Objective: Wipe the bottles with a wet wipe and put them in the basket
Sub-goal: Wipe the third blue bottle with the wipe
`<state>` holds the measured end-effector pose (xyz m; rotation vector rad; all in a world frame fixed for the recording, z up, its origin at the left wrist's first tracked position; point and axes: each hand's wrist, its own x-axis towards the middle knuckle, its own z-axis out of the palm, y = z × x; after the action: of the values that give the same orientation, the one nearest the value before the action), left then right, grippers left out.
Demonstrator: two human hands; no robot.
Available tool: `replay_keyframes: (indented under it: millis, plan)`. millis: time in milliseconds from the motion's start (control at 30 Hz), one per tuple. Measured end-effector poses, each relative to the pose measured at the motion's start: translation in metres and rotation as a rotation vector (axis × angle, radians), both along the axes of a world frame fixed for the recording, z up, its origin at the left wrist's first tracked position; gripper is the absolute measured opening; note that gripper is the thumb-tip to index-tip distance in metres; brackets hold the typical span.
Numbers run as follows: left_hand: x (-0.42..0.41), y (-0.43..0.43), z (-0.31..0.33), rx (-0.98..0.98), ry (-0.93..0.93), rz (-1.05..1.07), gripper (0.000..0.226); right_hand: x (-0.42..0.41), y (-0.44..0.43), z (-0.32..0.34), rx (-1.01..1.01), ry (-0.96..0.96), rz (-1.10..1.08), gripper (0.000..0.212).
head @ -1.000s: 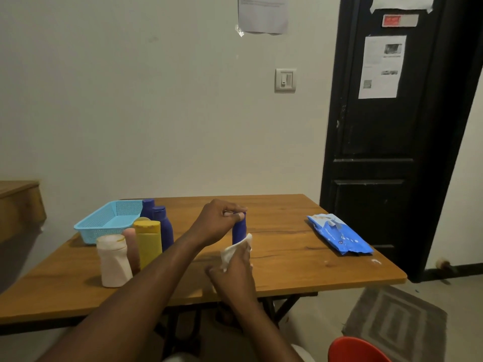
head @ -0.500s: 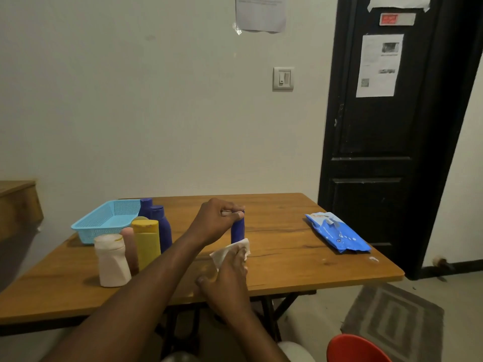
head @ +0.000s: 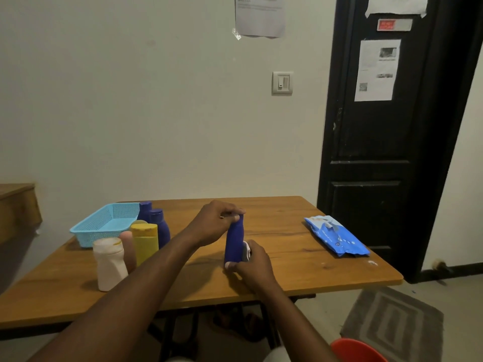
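Observation:
A slim dark blue bottle stands upright at the middle of the wooden table. My left hand pinches its top from above. My right hand wraps the bottle's lower part, with a white wet wipe pressed between palm and bottle; most of the wipe is hidden. The light blue basket sits at the table's back left. Beside it stand a white bottle, a pink bottle, a yellow bottle and two blue bottles.
A blue pack of wet wipes lies on the table's right side. A black door stands behind it. A grey mat and part of a red stool are on the floor at the right.
My right hand has gone from holding the wipe loose in front of the bottle to gripping the bottle's lower part with the wipe against it. The left hand stays on the top.

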<state>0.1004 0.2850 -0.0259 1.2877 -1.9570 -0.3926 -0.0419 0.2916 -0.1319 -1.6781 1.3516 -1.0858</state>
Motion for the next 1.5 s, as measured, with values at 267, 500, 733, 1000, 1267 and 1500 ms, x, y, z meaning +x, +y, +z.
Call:
replay_keyframes:
  millis: [267, 500, 733, 1000, 1267, 1500]
  plan:
    - [-0.004, 0.006, -0.012, -0.071, 0.008, 0.039, 0.030, 0.017, 0.025, -0.016, -0.100, -0.064, -0.075, 0.047]
    - [-0.009, 0.017, -0.015, -0.109, 0.072, 0.013, 0.035, 0.020, 0.021, -0.002, -0.130, -0.218, -0.123, 0.049]
    - [0.003, 0.019, -0.017, -0.118, 0.262, 0.033, 0.017, 0.023, 0.041, 0.000, -0.355, -0.074, -0.195, 0.071]
    - [0.006, 0.025, -0.020, -0.133, 0.300, 0.002, 0.011, 0.048, 0.055, 0.008, -0.441, 0.182, -0.131, 0.100]
    - [0.008, 0.029, -0.020, -0.095, 0.306, -0.022, 0.012, 0.032, 0.035, 0.019, -0.228, -0.026, -0.066, 0.090]
    - [0.006, 0.030, -0.023, -0.107, 0.366, -0.022, 0.012, 0.048, 0.064, 0.003, -0.378, 0.184, -0.081, 0.111]
